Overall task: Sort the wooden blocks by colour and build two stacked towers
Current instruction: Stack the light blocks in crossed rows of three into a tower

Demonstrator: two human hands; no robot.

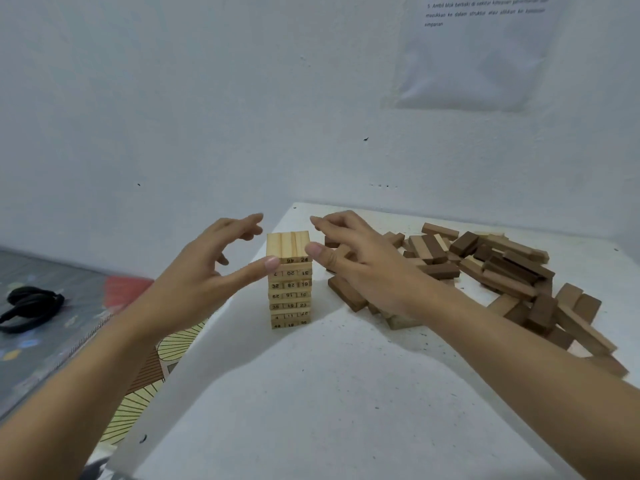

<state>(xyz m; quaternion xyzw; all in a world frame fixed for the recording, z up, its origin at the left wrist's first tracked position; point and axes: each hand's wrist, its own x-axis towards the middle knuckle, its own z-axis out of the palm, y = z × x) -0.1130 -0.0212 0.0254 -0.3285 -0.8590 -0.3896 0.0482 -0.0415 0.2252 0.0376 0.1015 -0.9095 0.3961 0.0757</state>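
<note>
Upright on white table point(329, 393), pale tower point(290, 292) btwn both hands. L hand point(204, 271) spread wide, thumb tip touching top-left edge; R hand point(363, 261) loosely spread, thumb on top-right edge, gripping nothing. Brown block pile point(502, 268) just behind R hand.

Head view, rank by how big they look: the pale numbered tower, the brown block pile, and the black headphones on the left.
1. brown block pile
2. pale numbered tower
3. black headphones, close to the tower; distance differs, so unsure.
</note>
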